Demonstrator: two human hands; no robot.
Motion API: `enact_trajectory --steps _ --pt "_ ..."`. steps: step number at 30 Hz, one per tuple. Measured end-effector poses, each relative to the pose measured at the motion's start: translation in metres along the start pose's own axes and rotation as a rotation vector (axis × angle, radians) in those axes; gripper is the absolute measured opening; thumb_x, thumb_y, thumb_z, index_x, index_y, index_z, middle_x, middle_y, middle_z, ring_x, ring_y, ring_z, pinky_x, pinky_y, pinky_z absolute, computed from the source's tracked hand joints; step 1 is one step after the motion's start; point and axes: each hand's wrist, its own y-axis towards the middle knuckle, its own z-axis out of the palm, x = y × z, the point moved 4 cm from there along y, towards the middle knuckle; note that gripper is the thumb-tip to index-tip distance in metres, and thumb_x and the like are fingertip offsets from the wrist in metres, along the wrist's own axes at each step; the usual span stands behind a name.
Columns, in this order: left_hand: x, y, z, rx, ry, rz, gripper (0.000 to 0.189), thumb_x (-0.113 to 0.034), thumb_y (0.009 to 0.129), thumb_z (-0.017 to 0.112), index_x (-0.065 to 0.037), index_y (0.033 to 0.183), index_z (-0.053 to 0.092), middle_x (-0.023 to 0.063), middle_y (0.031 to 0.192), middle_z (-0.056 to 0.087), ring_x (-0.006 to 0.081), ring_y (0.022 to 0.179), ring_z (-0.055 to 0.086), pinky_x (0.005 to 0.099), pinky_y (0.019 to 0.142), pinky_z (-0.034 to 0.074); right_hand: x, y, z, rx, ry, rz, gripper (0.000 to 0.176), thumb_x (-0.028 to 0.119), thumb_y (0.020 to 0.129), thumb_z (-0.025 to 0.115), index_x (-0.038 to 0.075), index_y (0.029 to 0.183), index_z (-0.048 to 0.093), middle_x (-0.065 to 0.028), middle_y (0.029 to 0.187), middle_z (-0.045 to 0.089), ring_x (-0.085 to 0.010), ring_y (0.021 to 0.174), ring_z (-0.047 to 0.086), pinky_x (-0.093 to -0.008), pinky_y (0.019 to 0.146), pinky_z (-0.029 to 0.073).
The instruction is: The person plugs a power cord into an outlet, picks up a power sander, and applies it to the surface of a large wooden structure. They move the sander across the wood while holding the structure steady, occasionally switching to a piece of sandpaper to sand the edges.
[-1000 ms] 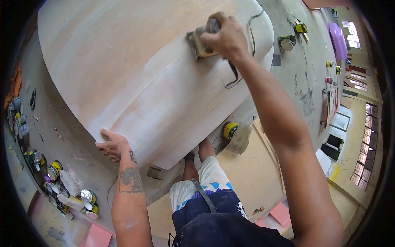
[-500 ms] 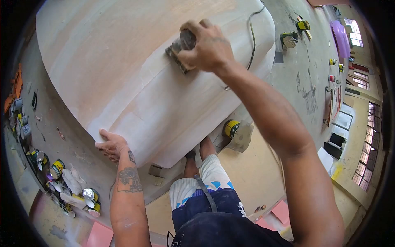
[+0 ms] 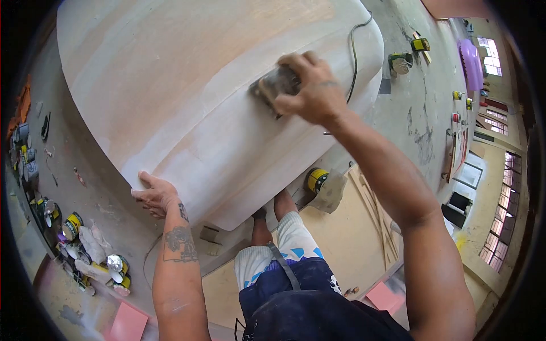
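A large, curved, whitish panel point(image 3: 153, 85) with beige patches and a smooth, dusty surface spreads out before me. My right hand point(image 3: 314, 88) is closed over the top of a dark, dusty palm sander point(image 3: 274, 90), whose flat pad lies against the panel near a long crease; motion blurs the tool a little. At the panel's near left corner, my left hand point(image 3: 154, 194) grips the edge, thumb on top and fingers underneath. A dark cord point(image 3: 354, 54) runs over the panel's right side and passes behind my right forearm.
Under the panel's near edge stands a yellow-and-black can point(image 3: 317, 179) beside a grey sheet point(image 3: 331, 193). Cluttered cans point(image 3: 73, 225) line the floor at left. More cans point(image 3: 401, 62) stand beyond the panel's right side. A wooden board point(image 3: 335, 238) lies by my legs.
My right hand has moved the sander to the right and slightly down across the panel. My left hand keeps its hold on the corner. The view has shifted slightly.
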Motion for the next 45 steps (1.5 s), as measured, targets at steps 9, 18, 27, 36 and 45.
enact_trajectory --steps 9,18,27,36,45 --pt "0.003 0.000 0.001 0.000 -0.003 0.007 0.083 -0.071 0.101 0.040 -0.004 0.150 0.045 0.0211 0.143 0.056 0.0403 0.134 0.056 0.0546 0.109 0.044 -0.023 -0.012 -0.012 -0.113 0.009 0.068 0.059 0.034 0.071 0.082 0.010 0.124 0.070 -0.0207 0.111 0.065 -0.0405 0.102 0.066 -0.0510 0.088 0.058" --pt "0.006 0.003 0.002 0.017 0.002 0.014 0.085 -0.072 0.102 0.039 -0.003 0.151 0.044 0.0220 0.147 0.055 0.0408 0.137 0.054 0.0563 0.109 0.044 0.009 -0.084 0.016 0.123 -0.035 0.051 0.073 0.032 0.069 0.089 0.028 0.137 0.061 -0.0151 0.135 0.055 -0.0413 0.123 0.054 -0.0524 0.100 0.056" --pt "0.003 -0.001 0.000 0.002 0.020 -0.021 0.082 -0.071 0.103 0.040 -0.006 0.152 0.044 0.0193 0.146 0.057 0.0399 0.136 0.055 0.0538 0.109 0.045 -0.081 0.031 -0.053 -0.191 0.045 0.311 0.063 0.027 0.068 0.078 0.008 0.128 0.067 -0.0218 0.120 0.062 -0.0408 0.109 0.065 -0.0470 0.095 0.056" --pt "-0.001 -0.005 -0.005 -0.047 0.049 0.005 0.081 -0.069 0.103 0.041 -0.003 0.150 0.045 0.0225 0.142 0.058 0.0412 0.132 0.057 0.0545 0.105 0.047 0.050 -0.062 0.024 0.151 -0.046 -0.026 0.068 0.026 0.068 0.090 0.019 0.130 0.066 -0.0159 0.129 0.058 -0.0403 0.121 0.055 -0.0489 0.094 0.058" --pt "0.011 0.005 0.008 -0.048 0.018 0.009 0.081 -0.069 0.103 0.040 -0.003 0.150 0.044 0.0233 0.144 0.057 0.0417 0.132 0.057 0.0546 0.105 0.047 0.108 -0.072 0.060 0.409 0.024 -0.303 0.066 0.026 0.071 0.086 0.034 0.133 0.064 -0.0097 0.134 0.058 -0.0411 0.120 0.056 -0.0499 0.086 0.063"
